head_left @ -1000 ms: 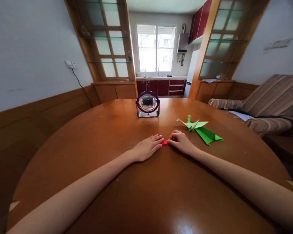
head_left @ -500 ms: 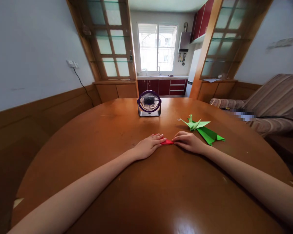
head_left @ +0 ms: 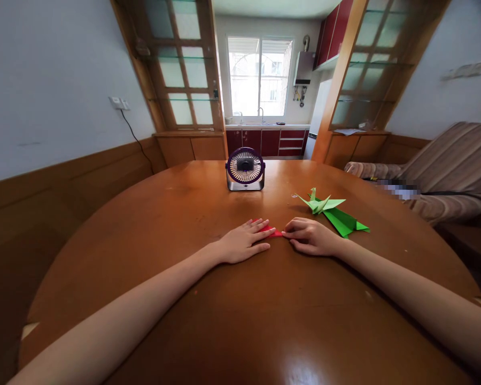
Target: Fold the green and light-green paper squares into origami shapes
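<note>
1. A person sits at a round wooden surface [head_left: 176, 214], both bare forearms stretched forward across it, the hands meeting near its middle.
2. The left hand [head_left: 242, 243] lies palm down, fingers spread flat, pressing on a small piece of red paper [head_left: 273, 231].
3. Most of the red paper is hidden under the left fingers; only a thin pointed strip shows, lying flat in the narrow gap between the two hands.
4. The right hand [head_left: 310, 237] rests just right of that strip, fingers curled loosely inward, its fingertips at the pointed end of the paper. Whether they pinch the tip or only touch it cannot be told.
5. Neither hand is closed around anything; the left is open and flat, the right half curled.
6. Just beyond and to the right of the right hand lie two folded green paper figures, touching each other: a crane [head_left: 319, 203] with raised wings, and a flatter, darker plane [head_left: 344, 222] nearer the wrist.
7. Straight ahead of the hands, well apart from them, stands a small purple desk fan [head_left: 245, 169] facing the person.
8. Far off to the right of the right arm is a striped sofa [head_left: 444, 171].
</note>
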